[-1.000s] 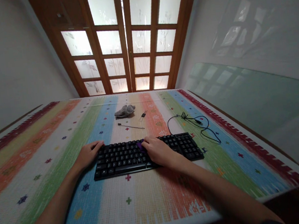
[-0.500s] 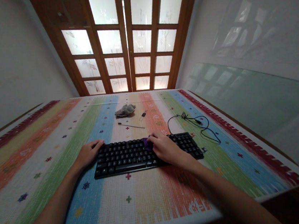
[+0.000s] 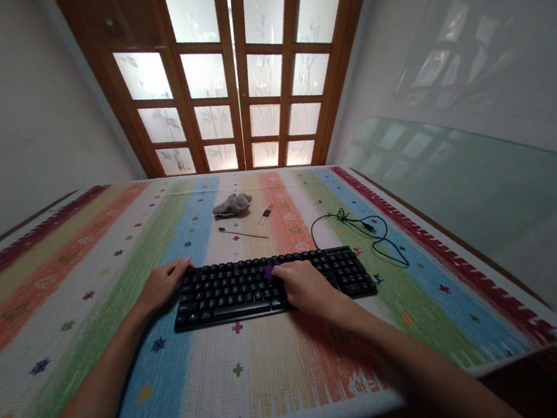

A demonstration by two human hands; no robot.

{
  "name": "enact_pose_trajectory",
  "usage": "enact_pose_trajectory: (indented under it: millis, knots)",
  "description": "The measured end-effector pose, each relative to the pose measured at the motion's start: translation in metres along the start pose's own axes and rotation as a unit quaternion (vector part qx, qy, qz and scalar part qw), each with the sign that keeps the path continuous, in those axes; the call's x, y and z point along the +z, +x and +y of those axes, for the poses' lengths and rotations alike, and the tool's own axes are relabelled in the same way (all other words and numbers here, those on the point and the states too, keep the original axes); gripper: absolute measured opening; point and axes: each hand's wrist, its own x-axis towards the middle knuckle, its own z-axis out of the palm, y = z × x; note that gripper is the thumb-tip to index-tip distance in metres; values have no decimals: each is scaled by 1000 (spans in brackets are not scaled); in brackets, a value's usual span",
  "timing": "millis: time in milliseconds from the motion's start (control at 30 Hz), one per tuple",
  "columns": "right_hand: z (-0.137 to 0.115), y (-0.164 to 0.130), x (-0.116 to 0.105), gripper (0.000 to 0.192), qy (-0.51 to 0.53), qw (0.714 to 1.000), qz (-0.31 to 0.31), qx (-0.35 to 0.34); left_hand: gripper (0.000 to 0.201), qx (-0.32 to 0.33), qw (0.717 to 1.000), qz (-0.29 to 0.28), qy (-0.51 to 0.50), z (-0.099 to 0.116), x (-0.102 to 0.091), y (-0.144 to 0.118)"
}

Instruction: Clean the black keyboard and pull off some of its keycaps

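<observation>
"Where's the action?"

"Right on the keyboard (image 3: 233, 302), lying flat across the tablecloth (image 3: 272, 377)! The right hand (image 3: 310, 286) is over it, just right of its middle."

"And the grip?"

"Fingers curled in tight, hardly any gap, pinching the purple cloth (image 3: 271, 273)! A bit of it pokes out to the left, down over the keyboard's middle."

"What about the left hand (image 3: 161, 289)?"

"At the keyboard's left end, thumb reaching to the far corner and touching it! The other fingers are mostly hidden, so I can't tell how far they close, or whether they clamp the edge."

"Anything beyond the keyboard?"

"Plenty! The brush (image 3: 244, 234) lies slantwise behind it, near its far edge. The grey rag (image 3: 232, 205) sits crumpled farther back, the wire tool (image 3: 267, 213) off to its right."

"And the cable (image 3: 368, 227)?"

"Looping loosely behind the keyboard's right end!"
</observation>
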Motion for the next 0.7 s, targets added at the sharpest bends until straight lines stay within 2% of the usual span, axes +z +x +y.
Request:
enact_pose_trajectory:
  millis: [200,367,533,700]
  knots:
    - [9,8,-8,33,48,998,37,0,66,-15,999,-2,-30,-4,1,1]
    - [-1,18,2,34,78,992,86,-43,66,-17,999,-9,-39,-5,1,0]
    - [-10,22,15,34,37,996,39,-76,65,-22,999,-9,-36,-3,0,-1]
    - [-11,23,3,37,19,998,3,-60,64,-21,999,-4,-35,-4,1,0]
